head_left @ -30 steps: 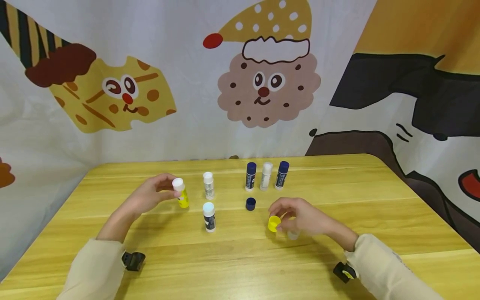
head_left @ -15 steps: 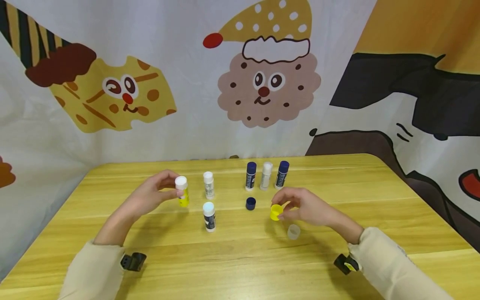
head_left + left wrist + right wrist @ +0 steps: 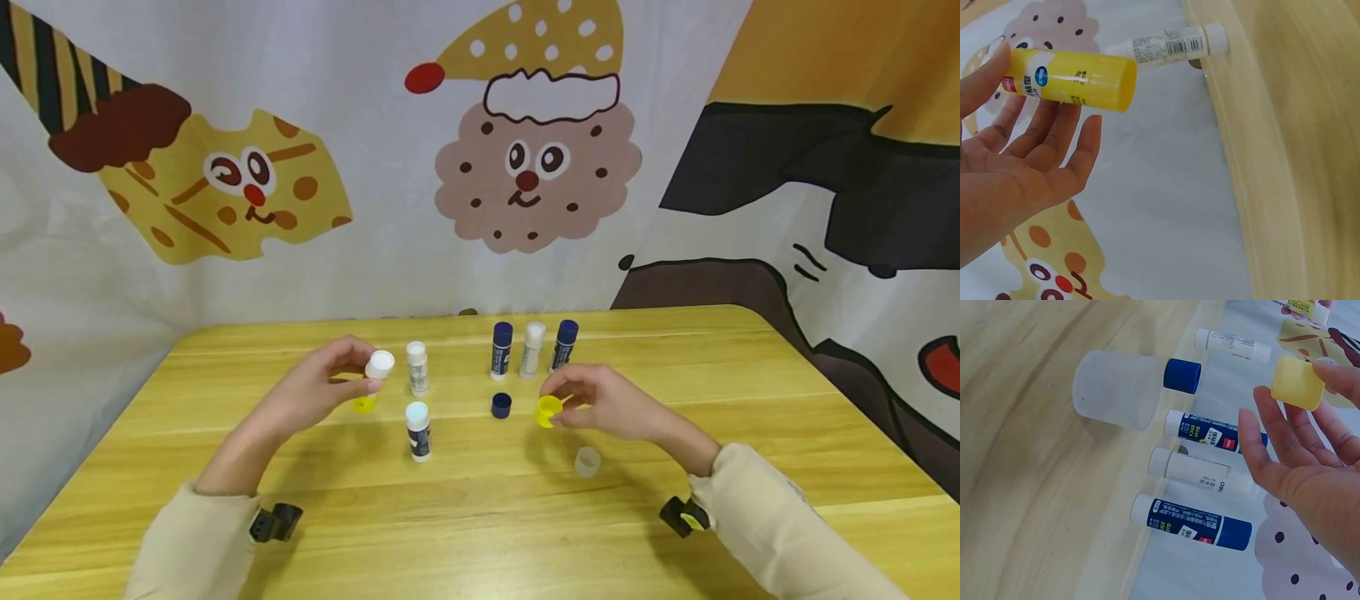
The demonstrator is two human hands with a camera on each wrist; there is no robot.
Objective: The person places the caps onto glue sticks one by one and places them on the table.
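Note:
My left hand [image 3: 318,390] grips a yellow glue stick [image 3: 1079,78] between thumb and fingers, raised off the table and tilted, its white top leaning right. The fingers of my right hand [image 3: 611,404] pinch a yellow cap [image 3: 1297,382] above the table, its hollow side showing in the head view. Just below that hand lies a translucent cap [image 3: 587,462]; a dark blue cap [image 3: 501,405] sits to its left. Two capless glue sticks stand nearer the left hand: a white one [image 3: 417,369] and a navy-labelled one [image 3: 418,432].
Behind the blue cap stand two blue-capped glue sticks [image 3: 502,351] with a white glue stick [image 3: 532,350] between them. The wooden table [image 3: 465,533] ends at a cartoon-printed curtain [image 3: 390,275].
My left hand has lifted the yellow glue stick slightly rightward and tilted its white top to the right. My right hand has risen away with the yellow cap, uncovering the translucent cap.

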